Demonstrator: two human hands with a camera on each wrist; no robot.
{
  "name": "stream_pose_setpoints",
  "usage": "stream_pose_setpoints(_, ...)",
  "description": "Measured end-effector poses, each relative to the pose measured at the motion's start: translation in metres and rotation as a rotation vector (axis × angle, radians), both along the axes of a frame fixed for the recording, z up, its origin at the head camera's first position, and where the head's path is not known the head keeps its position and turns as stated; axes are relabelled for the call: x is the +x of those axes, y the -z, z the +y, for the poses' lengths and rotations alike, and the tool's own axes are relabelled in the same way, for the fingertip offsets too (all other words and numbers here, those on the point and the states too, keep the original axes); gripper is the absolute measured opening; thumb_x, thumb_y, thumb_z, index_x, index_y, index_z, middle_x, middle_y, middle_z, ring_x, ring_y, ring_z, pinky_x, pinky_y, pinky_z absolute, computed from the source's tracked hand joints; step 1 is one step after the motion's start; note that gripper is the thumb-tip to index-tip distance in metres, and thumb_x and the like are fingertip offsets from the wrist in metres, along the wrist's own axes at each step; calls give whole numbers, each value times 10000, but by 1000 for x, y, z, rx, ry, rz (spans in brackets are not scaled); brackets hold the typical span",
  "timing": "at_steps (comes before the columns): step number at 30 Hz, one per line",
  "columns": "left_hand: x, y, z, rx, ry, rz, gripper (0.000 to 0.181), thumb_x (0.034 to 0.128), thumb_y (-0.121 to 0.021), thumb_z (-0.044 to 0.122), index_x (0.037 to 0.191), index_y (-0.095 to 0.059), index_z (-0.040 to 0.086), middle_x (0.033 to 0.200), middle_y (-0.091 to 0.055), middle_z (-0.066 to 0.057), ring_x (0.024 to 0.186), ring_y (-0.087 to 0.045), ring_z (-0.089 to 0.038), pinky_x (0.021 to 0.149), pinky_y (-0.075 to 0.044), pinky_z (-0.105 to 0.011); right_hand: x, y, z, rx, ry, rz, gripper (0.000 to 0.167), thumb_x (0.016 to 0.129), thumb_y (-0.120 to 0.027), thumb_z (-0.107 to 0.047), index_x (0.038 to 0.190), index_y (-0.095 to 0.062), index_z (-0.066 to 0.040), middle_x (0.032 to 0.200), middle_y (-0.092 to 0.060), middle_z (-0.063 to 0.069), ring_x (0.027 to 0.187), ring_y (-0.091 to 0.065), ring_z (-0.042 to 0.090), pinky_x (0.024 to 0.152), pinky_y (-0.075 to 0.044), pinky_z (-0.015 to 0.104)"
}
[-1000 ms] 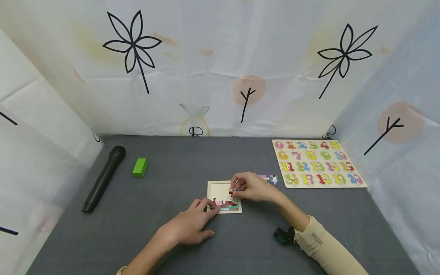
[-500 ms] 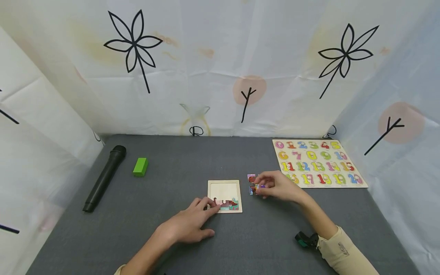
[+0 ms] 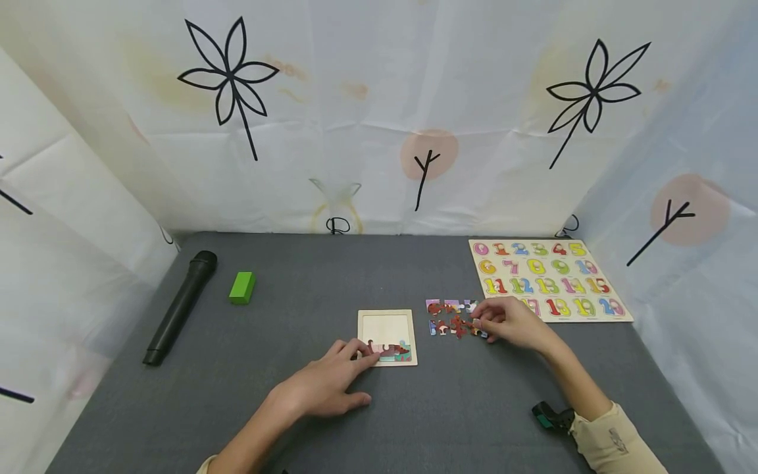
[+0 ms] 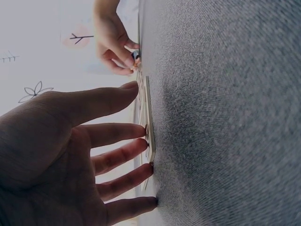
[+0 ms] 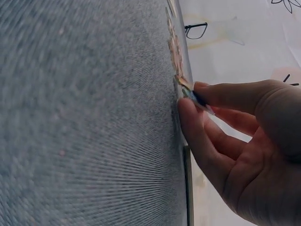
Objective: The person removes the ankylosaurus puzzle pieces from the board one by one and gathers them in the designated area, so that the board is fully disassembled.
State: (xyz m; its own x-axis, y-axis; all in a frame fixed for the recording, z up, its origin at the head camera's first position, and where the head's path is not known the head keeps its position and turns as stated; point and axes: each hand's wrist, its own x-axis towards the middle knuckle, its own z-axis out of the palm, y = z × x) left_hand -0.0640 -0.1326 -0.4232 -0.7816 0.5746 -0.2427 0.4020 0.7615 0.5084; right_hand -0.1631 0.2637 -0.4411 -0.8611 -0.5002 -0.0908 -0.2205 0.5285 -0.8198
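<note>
A small wooden puzzle tray (image 3: 383, 324) lies at the middle of the table, with joined puzzle pieces (image 3: 395, 351) along its lower side. My left hand (image 3: 331, 383) rests its fingertips on the tray's lower left corner, fingers nearly straight, as the left wrist view also shows. To the tray's right, several loose puzzle pieces (image 3: 435, 307) lie in two rows. At the right end of the lower row, my right hand (image 3: 514, 321) pinches a colourful puzzle piece (image 5: 194, 97) between thumb and finger, tilted close to the table. The fingers partly cover its picture.
A number board (image 3: 547, 286) lies at the back right, just behind my right hand. On the left are a green block (image 3: 241, 288) and a black microphone (image 3: 180, 309). White printed cloth (image 3: 379, 99) stands around the grey table (image 3: 284, 283).
My right hand has moved right from over the tray to the loose pieces, and the piece near its fingers has left the tray area. My left hand has stayed put.
</note>
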Motion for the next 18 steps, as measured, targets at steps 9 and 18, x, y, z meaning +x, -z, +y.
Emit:
stream_pose_setpoints(9, 0, -1, 1, -28, -1, 0, 687, 986, -802, 328, 1609, -545, 195, 1508, -516, 54, 1406, -459, -233, 933, -579, -514, 0, 2, -7, 198, 18, 179, 90, 1012, -762, -106, 1074, -798, -51, 834, -731, 29, 568, -600, 32, 570, -528, 239)
stream_pose_setpoints(18, 6, -5, 3, -88, 24, 7, 712, 987, -796, 386, 1619, -530, 196, 1568, -482, 65, 1402, -478, -230, 862, -585, -525, 1, 2, -16, 225, 59, 236, 78, 977, -804, -101, 1046, -794, -67, 816, -714, 9, 533, -558, 17, 546, -490, 242)
